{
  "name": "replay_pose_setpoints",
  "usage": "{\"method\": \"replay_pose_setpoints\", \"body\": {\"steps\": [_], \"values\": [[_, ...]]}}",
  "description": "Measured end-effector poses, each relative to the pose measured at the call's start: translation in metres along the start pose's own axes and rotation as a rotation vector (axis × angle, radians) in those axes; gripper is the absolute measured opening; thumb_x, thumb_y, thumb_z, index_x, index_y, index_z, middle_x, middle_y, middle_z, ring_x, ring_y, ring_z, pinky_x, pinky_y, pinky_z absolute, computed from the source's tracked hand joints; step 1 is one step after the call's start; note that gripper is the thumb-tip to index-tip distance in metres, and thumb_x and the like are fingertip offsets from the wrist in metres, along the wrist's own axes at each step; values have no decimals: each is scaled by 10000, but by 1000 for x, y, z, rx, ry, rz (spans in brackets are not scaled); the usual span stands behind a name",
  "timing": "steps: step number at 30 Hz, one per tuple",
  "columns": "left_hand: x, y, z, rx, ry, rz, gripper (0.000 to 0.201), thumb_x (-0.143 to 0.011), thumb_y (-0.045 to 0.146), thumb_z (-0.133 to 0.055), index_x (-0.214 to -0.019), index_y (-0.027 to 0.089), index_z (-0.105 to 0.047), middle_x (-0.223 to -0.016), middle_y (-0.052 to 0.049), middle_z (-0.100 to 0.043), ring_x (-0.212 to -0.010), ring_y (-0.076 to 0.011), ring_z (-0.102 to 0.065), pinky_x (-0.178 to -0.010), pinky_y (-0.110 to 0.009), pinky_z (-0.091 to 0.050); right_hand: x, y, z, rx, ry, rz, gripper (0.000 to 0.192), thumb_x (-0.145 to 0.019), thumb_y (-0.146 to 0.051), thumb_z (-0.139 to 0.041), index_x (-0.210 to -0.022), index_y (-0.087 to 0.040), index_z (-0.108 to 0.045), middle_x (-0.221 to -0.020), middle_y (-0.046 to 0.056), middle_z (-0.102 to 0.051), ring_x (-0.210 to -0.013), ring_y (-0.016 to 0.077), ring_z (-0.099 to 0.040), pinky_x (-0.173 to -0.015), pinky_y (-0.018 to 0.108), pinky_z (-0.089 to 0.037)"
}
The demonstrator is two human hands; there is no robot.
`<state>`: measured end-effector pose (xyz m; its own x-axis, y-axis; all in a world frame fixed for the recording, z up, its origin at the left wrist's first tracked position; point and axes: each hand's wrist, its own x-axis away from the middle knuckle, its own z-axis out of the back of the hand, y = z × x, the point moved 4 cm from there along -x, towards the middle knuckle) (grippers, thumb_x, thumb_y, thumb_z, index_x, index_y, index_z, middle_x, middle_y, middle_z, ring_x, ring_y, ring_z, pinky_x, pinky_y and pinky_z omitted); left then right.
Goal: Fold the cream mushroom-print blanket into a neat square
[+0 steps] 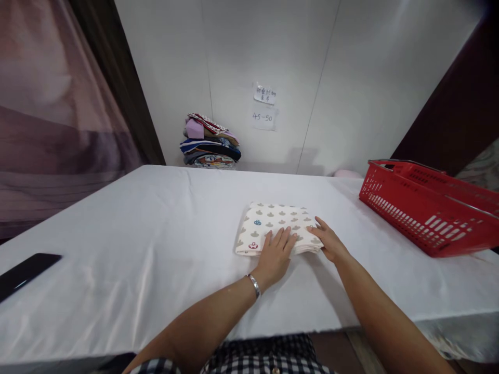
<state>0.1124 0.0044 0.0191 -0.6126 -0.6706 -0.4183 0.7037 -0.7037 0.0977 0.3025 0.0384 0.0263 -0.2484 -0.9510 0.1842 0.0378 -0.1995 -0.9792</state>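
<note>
A folded white cloth (268, 218) with a grey, blue and red printed pattern lies on the white-covered table in front of me. My left hand (275, 254), a silver bracelet at its wrist, rests flat on the cloth's near edge with the fingers stretched out. At the cloth's right side, my right hand (327, 239) grips the layered edge, thumb on top and fingers partly hidden at the side and beneath. Several layers show along the near right corner.
A red plastic basket (421, 208) stands on the right of the table (117, 234). A black phone (27, 272) lies at the left edge. Behind the table's far edge rises a stack of folded fabrics (210, 143) against the wall, near two paper notes (264, 118).
</note>
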Motion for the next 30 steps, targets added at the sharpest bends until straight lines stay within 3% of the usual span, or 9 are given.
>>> {"method": "replay_pose_setpoints", "body": {"steps": [4, 11, 17, 22, 26, 30], "values": [[-8, 4, 0, -34, 50, 25, 654, -834, 88, -428, -1445, 189, -216, -1536, -88, -210, -1377, -263, -253, -1102, -523, -240, 4, -7, -6, 9, 18, 52, 865, -719, -484, -659, -1453, -275, -252, -1523, 107, -239, -1266, 281, -453, -884, 357, -515], [-12, 6, -3, -18, 35, 48, 747, -795, 167, -551, -1447, 197, -187, -1519, -120, -246, -1369, -283, -272, -1089, -552, -254, 9, -8, -10, -102, 46, 90, 821, -711, -456, -679, -1427, -296, -309, -1511, 97, -271, -1293, 281, -418, -883, 362, -514], [-16, 2, -2, -33, 88, 84, 737, -765, 34, -435, -1446, 195, -203, -1486, -116, -324, -1340, -252, -329, -1092, -539, -253, 11, -11, -12, -164, 47, 90, 817, -697, -454, -688, -1413, -280, -335, -1510, 93, -274, -1288, 284, -420, -859, 351, -522], [-18, -7, 15, -32, 123, 67, 703, -767, 29, -407, -1438, 173, -256, -1440, -110, -400, -1327, -239, -348, -1107, -482, -259, 15, -12, -10, -161, 34, 94, 796, -713, -470, -674, -1410, -289, -334, -1511, 85, -275, -1278, 276, -432, -813, 338, -531], [-25, -12, 35, 3, 75, -5, 731, -753, 12, -392, -1446, 201, -257, -1390, -97, -456, -1277, -231, -413, -1042, -414, -375, 18, -16, -8, -156, 4, 131, 765, -734, -498, -645, -1407, -305, -338, -1500, 73, -303, -1255, 273, -455, -802, 338, -530], [-43, -15, 65, 29, 19, -14, 711, -769, 20, -388, -1440, 227, -279, -1373, -75, -473, -1233, -217, -456, -1000, -368, -428, 25, -23, -3, -322, -13, 221, 715, -755, -527, -614, -1391, -332, -352, -1477, 52, -348, -1175, 243, -524, -777, 333, -537]]}}
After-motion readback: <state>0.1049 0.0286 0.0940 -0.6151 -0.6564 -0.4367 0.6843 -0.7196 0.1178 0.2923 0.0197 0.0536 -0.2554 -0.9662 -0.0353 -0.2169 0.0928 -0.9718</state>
